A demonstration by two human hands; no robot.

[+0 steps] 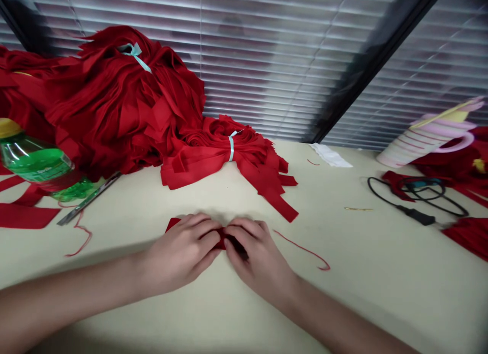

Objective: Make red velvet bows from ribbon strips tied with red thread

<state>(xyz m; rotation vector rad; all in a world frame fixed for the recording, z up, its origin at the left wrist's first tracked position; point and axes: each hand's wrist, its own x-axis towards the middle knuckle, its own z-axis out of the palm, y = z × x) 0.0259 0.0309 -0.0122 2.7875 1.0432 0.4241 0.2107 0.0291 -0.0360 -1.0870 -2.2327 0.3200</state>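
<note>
Both hands meet over a small piece of red fabric at the middle of the table. My left hand is closed on it, fingers curled over the top and the thumb toward the near edge. From the other side my right hand pinches the same fabric between thumb and fingers. A corner of the fabric sticks out past the left hand; most of it is hidden under the fingers. A loose red thread lies just right of the right hand.
Behind the hands lies a tied bundle of red fabric strips, beside a larger red heap. To the left are a green bottle and a metal tool. On the right sit a black cable, a striped cup and white paper.
</note>
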